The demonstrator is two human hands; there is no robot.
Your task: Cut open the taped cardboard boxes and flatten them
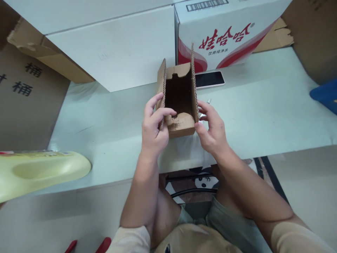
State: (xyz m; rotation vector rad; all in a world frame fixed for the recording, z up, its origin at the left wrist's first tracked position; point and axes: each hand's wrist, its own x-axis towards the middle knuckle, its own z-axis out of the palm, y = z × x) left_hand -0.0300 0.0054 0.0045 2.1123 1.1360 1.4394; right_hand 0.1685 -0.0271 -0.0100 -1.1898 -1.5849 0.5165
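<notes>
A small brown cardboard box (181,133) stands on the pale table with its top open and its inside dark. Its two long flaps point up, while the short flaps fold inward at the near and far ends. My left hand (155,128) grips the left flap, one finger reaching over to the near short flap. On the other side, my right hand (212,130) pinches the right flap between thumb and fingers. Partly hidden behind that hand lies a small whitish, shiny object (209,101) that I cannot make out.
Just beyond the box lies a phone (210,79). White cartons, one with red lettering (223,38), line the back. A large brown carton (28,95) and a yellow container (52,170) stand at left; a blue object (325,95) is at the right edge.
</notes>
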